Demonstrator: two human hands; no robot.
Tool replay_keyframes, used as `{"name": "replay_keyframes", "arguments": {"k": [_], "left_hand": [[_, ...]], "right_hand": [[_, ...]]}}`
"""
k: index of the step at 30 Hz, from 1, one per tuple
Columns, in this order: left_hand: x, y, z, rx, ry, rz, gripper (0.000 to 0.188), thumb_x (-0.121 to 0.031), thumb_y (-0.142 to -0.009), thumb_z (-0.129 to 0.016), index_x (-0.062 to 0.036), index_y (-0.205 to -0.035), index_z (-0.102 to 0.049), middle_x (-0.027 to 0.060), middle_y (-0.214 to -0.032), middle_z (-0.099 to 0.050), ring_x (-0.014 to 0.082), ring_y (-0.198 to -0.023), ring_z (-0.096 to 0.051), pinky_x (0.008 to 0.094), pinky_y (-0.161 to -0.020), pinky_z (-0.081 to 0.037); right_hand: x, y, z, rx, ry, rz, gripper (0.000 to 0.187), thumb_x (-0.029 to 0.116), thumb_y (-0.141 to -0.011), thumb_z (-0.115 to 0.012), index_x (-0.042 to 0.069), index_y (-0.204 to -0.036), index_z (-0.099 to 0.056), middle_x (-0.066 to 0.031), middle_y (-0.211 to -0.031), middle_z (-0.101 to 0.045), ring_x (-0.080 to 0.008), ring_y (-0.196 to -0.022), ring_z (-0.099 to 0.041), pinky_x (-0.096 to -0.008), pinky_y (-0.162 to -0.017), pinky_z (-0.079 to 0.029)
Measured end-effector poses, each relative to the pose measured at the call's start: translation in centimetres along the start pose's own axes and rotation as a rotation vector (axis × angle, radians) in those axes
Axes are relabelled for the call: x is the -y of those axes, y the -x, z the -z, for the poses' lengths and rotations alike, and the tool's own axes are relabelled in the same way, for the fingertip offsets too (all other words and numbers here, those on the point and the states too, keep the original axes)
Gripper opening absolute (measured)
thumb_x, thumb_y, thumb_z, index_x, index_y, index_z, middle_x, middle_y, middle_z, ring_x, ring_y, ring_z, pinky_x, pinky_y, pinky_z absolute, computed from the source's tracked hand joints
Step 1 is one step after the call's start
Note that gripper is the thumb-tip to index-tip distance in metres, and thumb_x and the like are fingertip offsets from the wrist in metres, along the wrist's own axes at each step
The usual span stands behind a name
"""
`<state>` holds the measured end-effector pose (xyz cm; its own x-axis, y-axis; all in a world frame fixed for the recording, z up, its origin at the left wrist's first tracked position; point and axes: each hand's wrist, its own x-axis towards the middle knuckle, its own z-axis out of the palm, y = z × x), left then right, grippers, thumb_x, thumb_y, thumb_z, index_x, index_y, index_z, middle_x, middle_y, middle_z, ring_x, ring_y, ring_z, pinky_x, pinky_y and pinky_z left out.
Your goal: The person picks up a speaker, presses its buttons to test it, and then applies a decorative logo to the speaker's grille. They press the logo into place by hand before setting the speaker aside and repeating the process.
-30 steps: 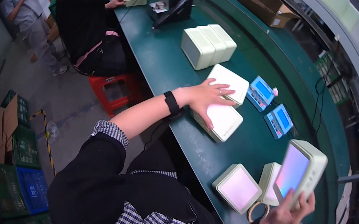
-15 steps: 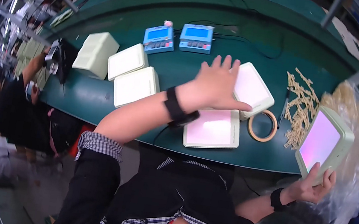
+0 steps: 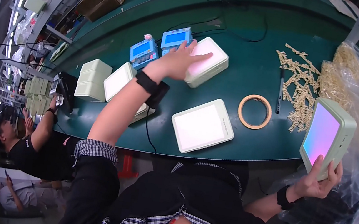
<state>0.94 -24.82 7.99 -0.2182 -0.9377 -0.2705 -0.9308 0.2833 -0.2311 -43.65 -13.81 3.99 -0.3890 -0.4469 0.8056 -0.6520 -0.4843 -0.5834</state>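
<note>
My right hand (image 3: 320, 181) grips a pale green box-shaped device (image 3: 345, 131) by its lower edge, tilted up at the right. Its lit screen glows blue to pink. Spread fingers of my left hand (image 3: 178, 62) reach over another pale device (image 3: 215, 66) with a pinkish-white lit screen, the thumb over that screen and the palm at its left side. Nearer me, a third device (image 3: 203, 125) lies flat with a bright white screen. Two blue boxes with small displays, a left one (image 3: 143, 54) and a right one (image 3: 175, 39), stand just beyond my left hand.
Left of my forearm are more pale devices (image 3: 94, 79), partly covered by the arm. A tape roll (image 3: 240, 113), a black pen (image 3: 280, 92) and many small beige pieces (image 3: 300, 83) lie right, beside a clear plastic bag (image 3: 338, 74). A co-worker (image 3: 32, 146) works at far left.
My left hand and the device under it have moved left and away from me, beside the blue boxes. The right hand still holds its device, now more upright. The view has shifted.
</note>
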Motion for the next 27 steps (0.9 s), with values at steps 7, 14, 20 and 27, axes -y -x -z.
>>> {"name": "replay_keyframes", "arguments": {"k": [7,14,20,27], "left_hand": [[-0.1,4.3,-1.0,-0.222,0.389,0.008,0.085,-0.024,-0.063,-0.074,-0.0315,-0.143,-0.048,0.0239,-0.157,-0.025,0.0402,-0.139,-0.036,0.0424,-0.110,-0.038],[-0.6,4.4,-1.8,-0.223,0.425,0.107,0.081,-0.027,-0.061,-0.078,-0.0330,-0.138,-0.053,0.0252,-0.152,-0.034,0.0404,-0.132,-0.043,0.0531,-0.102,-0.042],[-1.3,5.8,-2.0,-0.316,0.412,0.070,0.078,-0.026,-0.063,-0.077,-0.0319,-0.137,-0.054,0.0261,-0.150,-0.036,0.0408,-0.132,-0.044,0.0535,-0.101,-0.043],[-2.2,5.4,-1.4,-0.315,0.411,0.142,0.074,-0.021,-0.064,-0.076,-0.0279,-0.135,-0.056,0.0308,-0.148,-0.037,0.0448,-0.130,-0.044,0.0495,-0.107,-0.039]], "right_hand": [[0.7,0.4,-3.3,0.107,-0.080,0.003,0.023,-0.008,-0.079,-0.074,-0.004,-0.099,-0.063,-0.0214,-0.121,-0.058,-0.0298,-0.111,-0.057,-0.0391,-0.094,-0.048],[1.2,-0.8,-5.0,0.217,-0.064,0.095,0.026,-0.006,-0.077,-0.076,-0.003,-0.100,-0.064,-0.0214,-0.121,-0.059,-0.0307,-0.112,-0.057,-0.0409,-0.098,-0.044],[0.9,-3.8,-6.8,0.271,-0.009,0.136,0.031,-0.002,-0.078,-0.077,-0.002,-0.105,-0.064,-0.0188,-0.121,-0.060,-0.0277,-0.112,-0.057,-0.0392,-0.100,-0.042],[-4.0,-12.1,-17.8,0.363,-0.021,0.057,0.053,0.015,-0.079,-0.079,0.007,-0.127,-0.058,-0.0127,-0.105,-0.067,-0.0243,-0.101,-0.062,-0.0356,-0.089,-0.048]]}}
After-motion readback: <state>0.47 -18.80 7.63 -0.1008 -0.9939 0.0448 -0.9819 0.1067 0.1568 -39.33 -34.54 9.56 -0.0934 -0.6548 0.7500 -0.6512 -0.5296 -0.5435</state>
